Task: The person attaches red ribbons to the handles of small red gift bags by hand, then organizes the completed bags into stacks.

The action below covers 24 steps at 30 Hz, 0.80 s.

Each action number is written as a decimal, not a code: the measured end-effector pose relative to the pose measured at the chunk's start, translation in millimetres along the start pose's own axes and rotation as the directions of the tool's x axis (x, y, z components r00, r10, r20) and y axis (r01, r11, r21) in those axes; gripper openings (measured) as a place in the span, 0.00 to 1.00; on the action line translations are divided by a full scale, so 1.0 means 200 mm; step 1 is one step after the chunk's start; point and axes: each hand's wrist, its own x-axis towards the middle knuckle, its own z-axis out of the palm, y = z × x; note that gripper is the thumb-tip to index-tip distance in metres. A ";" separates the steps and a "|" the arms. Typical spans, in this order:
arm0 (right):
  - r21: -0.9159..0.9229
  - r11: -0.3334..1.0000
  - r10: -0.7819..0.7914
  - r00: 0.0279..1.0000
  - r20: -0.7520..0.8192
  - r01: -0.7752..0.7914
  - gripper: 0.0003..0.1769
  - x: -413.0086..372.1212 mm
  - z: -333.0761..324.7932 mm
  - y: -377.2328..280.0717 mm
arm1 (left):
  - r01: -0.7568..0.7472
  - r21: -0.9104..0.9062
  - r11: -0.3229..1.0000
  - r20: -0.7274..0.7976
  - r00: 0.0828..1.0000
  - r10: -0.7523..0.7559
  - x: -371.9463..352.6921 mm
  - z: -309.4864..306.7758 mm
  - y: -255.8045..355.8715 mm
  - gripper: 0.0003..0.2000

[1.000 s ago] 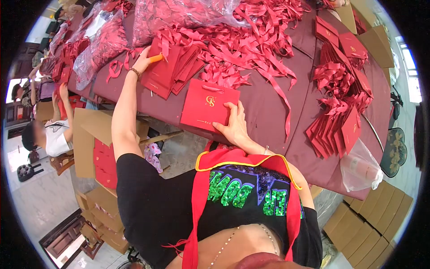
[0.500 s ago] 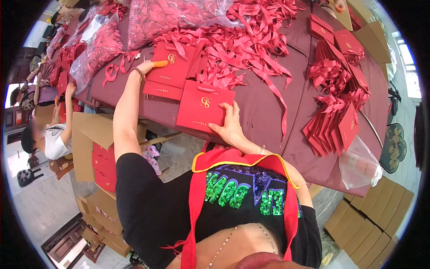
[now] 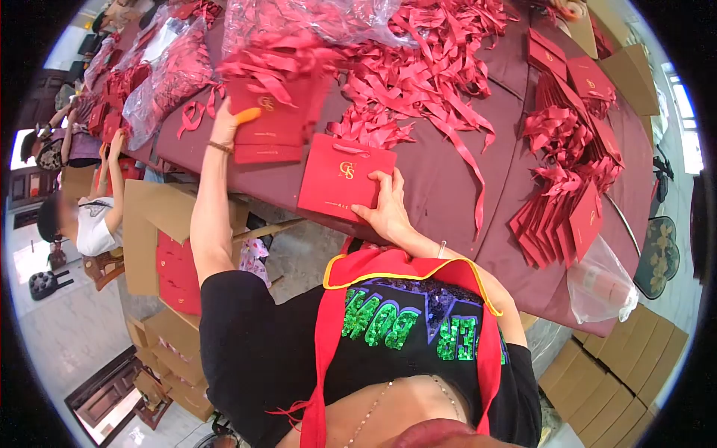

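My left hand point(image 3: 235, 123), with an orange cover on its thumb, grips the left edge of a stack of red bags point(image 3: 270, 134) with ribbons on top. The stack is smeared by motion. My right hand point(image 3: 386, 198) holds the right side of a single red bag point(image 3: 336, 183) with gold letters and a ribbon handle, near the table's front edge. Behind this bag lies a heap of loose red ribbons point(image 3: 433, 60).
Ribboned red bags point(image 3: 553, 209) stand in rows on the table point(image 3: 448, 201) at the right, beside a clear plastic bag point(image 3: 601, 287). Plastic sacks point(image 3: 168, 78) lie back left. An open carton point(image 3: 142, 243) stands left, near a seated person point(image 3: 93, 224). Cartons point(image 3: 612, 373) are stacked right.
My left hand has moved a little left and down, and the stack of bags with its ribbons has shifted left. My right hand and its bag are almost where they were.
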 end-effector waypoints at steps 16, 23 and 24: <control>0.058 0.998 0.032 0.998 0.061 -0.036 0.44 0.26 0.18 -0.21 | -0.413 -0.111 0.904 -0.001 0.910 0.415 -0.12 0.16 0.64 0.23; 0.120 0.941 -0.326 0.943 0.070 0.316 0.37 0.12 -0.06 -0.05 | -0.210 -0.229 0.950 0.220 0.940 0.261 -0.24 0.72 0.58 0.24; 0.172 0.926 -0.358 0.928 0.105 0.337 0.30 0.07 -0.15 0.00 | -0.241 -0.182 0.953 0.285 0.915 0.286 -0.23 0.77 0.57 0.24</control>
